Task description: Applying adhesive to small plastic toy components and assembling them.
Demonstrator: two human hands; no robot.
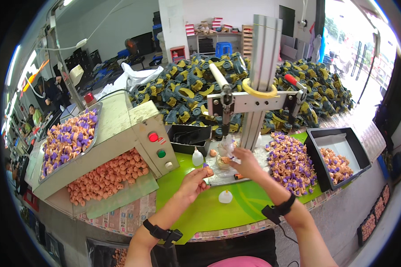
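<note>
My left hand [193, 184] is closed, pinching a small peach toy head [209, 171] with a bit of purple on top. At the base of a metal clamp stand [252, 129], my right hand [248, 164] has its thumb and fingers around a small peach toy part [226, 159] at a clear holder; its fingertips are partly hidden. A loose peach toy head [213, 152] sits just left of the holder. Between my arms a white squeeze bottle [225, 196] stands on the green mat [247, 209], and another white bottle [198, 157] stands beyond my left hand.
Purple-and-peach pieces [292, 162] are heaped at right, beside a black tray [358, 153] partly filled with peach pieces. At left is a beige machine [120, 120] with peach heads under it and a full tray [44, 153] on top. Dark green-yellow toy parts [182, 84] pile up behind.
</note>
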